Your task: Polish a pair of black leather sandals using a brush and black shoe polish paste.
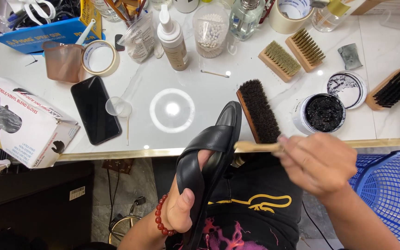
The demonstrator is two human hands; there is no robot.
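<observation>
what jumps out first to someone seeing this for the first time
At bottom centre, the left hand holds up a black leather sandal, while the right hand puts a small wooden brush to its strap. Just behind on the white table stands an open jar of black polish beside a dark-bristled brush.

A white table (385, 41) with thin grey lines like marble fills the top. It has a shiny gold edge (116, 153) along the front. A round bright light spot (172, 110) shines on the table top. Under the table the floor (123, 190) is grey stone. A dark cabinet (33, 199) stands at the left, and a blue plastic basket (390, 190) sits at the right
</observation>
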